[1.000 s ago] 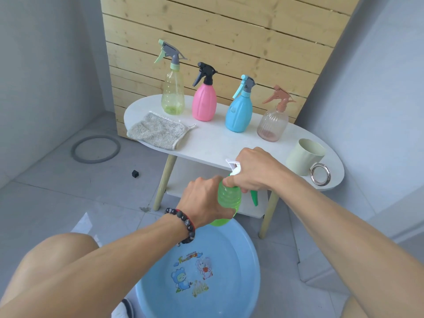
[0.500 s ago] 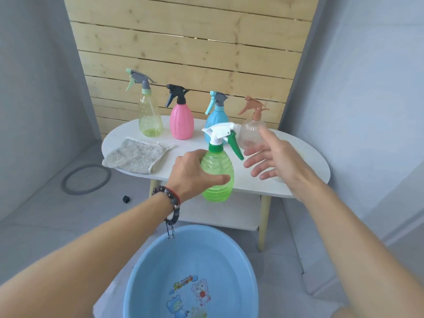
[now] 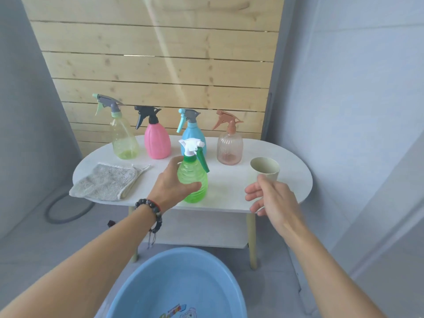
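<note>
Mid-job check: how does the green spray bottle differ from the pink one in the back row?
The green bottle is see-through with a white spray head; the pink bottle is opaque with a black head. The green bottle's ribs run round it; the pink bottle's run top to bottom. The left hand grips the green bottle; the pink bottle stands untouched in the back row. Both are upright trigger sprayers.

At frame centre, the left hand grips a green spray bottle upright on the worktop; the right hand hovers, fingers relaxed, at right.
</note>
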The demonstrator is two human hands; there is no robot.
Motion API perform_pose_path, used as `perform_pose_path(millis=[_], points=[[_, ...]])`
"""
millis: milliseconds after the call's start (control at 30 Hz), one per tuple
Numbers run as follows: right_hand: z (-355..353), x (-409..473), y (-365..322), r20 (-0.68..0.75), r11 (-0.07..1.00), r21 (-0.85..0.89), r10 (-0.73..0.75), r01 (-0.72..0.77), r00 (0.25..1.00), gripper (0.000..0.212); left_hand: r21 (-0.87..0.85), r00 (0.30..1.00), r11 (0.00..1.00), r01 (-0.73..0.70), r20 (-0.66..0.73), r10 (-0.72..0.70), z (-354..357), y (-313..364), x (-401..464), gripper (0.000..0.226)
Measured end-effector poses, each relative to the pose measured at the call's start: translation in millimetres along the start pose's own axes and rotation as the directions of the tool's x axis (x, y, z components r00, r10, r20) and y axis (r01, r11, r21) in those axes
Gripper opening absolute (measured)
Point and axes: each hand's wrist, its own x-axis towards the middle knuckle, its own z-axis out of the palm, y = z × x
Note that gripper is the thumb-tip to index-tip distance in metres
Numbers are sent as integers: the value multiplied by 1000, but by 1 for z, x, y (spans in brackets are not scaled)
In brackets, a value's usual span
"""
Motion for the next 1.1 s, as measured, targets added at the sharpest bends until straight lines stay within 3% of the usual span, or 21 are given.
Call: perform_pose_path(millis=[133,333,600,700,833,900,1000,1100], points=[[4,-7,2,-39,998,-16,-59,59,997,44,89,985,993,80,-161,-65,22,12,-2,100],[8,-6,1,-94,986,-97,-145,136,985,32,88,976,996,15,-217,5,28,37,7,82],[-11,-4,0,-196,997,-40,-77,70,978,18,149,970,959,-241,0,244,37,138,69,81],[-24,6,0,-230,999,18,-42,48,972,11,115,967,961,-253,71,246,52,164,104,93],[-44,28,1,-307,996,83,-17,44,952,14,176,958,948,-264,165,236,82,181,142,84],[-53,35,3,-337,993,108,-3,42,942,14,186,951,950,-251,230,206,100,183,155,94],[-62,43,7,-332,993,112,14,24,943,14,265,934,930,-254,316,166,126,180,174,102],[-65,50,8,-321,997,78,-4,31,947,15,318,916,908,-274,375,146,141,179,183,96]])
